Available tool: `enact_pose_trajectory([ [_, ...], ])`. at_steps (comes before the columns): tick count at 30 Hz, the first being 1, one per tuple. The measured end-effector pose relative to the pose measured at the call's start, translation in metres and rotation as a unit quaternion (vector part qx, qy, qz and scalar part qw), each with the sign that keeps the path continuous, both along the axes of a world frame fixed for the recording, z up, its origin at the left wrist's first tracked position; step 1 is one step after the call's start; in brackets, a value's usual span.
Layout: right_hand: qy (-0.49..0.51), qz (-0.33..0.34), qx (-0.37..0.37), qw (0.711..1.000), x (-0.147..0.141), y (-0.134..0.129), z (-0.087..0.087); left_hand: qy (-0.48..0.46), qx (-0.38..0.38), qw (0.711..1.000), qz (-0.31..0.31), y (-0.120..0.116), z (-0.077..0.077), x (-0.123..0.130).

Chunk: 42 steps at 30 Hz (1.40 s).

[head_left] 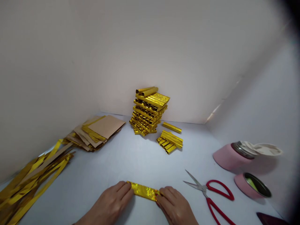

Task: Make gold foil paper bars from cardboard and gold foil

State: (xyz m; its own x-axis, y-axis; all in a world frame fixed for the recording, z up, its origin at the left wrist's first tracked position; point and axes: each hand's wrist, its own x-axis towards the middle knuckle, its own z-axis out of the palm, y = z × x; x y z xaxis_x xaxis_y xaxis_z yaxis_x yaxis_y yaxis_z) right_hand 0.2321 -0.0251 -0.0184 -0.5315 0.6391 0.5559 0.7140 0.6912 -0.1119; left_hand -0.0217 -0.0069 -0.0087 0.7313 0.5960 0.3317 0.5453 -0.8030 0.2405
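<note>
My left hand (110, 199) and right hand (174, 204) are each pinching one end of a folded gold foil strip (144, 191), which lies crosswise, left to right, near side of the white worktop (122, 165). Red-handled scissors (203, 188) sit just right of my right hand, with open room ahead toward the stacked gold foil tubes (148, 111).

A person's bare left hand (114, 202) and right hand (175, 206) reach in low from the bottom edge, angled toward each other, fingers (123, 189) held together and extended, palms turned down, wrists low, the left forearm (85, 221) cut off by the frame
</note>
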Motion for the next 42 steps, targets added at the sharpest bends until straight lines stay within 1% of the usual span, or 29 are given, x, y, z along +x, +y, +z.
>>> enact_pose_trajectory([
  [2, 0.001, 0.000, -0.020, 1.000, 0.000, 0.000, 0.001, 0.012, -0.019, 1.000, -0.003, 0.000, 0.002, 0.003],
  [4, 0.003, -0.003, -0.035, 0.999, 0.000, -0.001, 0.002, 0.032, -0.020, 0.999, -0.004, 0.000, 0.002, 0.006],
  [6, -0.002, -0.003, -0.037, 0.999, 0.000, -0.001, 0.002, 0.044, 0.019, 0.999, -0.011, 0.000, 0.001, 0.008],
  [9, -0.017, 0.004, -0.034, 0.999, 0.000, -0.002, 0.002, 0.042, 0.120, 0.991, -0.030, 0.001, -0.001, 0.008],
  [11, -0.020, 0.008, -0.042, 0.999, 0.000, -0.001, 0.001, 0.034, 0.149, 0.988, -0.034, 0.001, -0.001, 0.007],
  [13, -0.015, 0.008, -0.053, 0.998, 0.000, -0.001, 0.000, 0.024, 0.135, 0.990, -0.030, 0.001, 0.001, 0.008],
  [17, 0.002, 0.017, -0.053, 0.998, -0.001, -0.001, 0.001, 0.011, 0.106, 0.994, -0.017, -0.003, 0.004, 0.013],
  [23, -0.020, 0.010, -0.075, 0.997, 0.001, -0.004, 0.004, 0.016, 0.147, 0.989, -0.014, -0.007, -0.009, 0.018],
  [26, -0.028, -0.011, -0.042, 0.999, -0.009, -0.002, 0.004, 0.048, 0.149, 0.987, -0.019, -0.006, -0.010, 0.018],
  [28, -0.061, -0.005, 0.021, 0.998, -0.019, 0.000, 0.002, 0.063, 0.157, 0.985, -0.020, -0.007, -0.008, 0.017],
  [30, -0.114, 0.011, 0.089, 0.989, -0.029, 0.002, -0.003, 0.075, 0.165, 0.983, -0.019, -0.007, -0.007, 0.015],
  [32, -0.155, 0.016, 0.123, 0.980, -0.032, 0.003, -0.008, 0.085, 0.168, 0.982, -0.016, -0.007, -0.008, 0.013],
  [34, -0.180, 0.009, 0.121, 0.976, -0.028, 0.000, -0.012, 0.092, 0.170, 0.981, -0.018, -0.008, -0.010, 0.010],
  [38, -0.217, -0.024, 0.093, 0.971, -0.007, -0.009, -0.018, 0.107, 0.168, 0.980, -0.026, -0.008, -0.013, 0.008],
  [42, -0.226, -0.027, 0.081, 0.970, 0.006, -0.016, -0.019, 0.100, 0.173, 0.980, -0.008, -0.010, -0.019, 0.005],
])
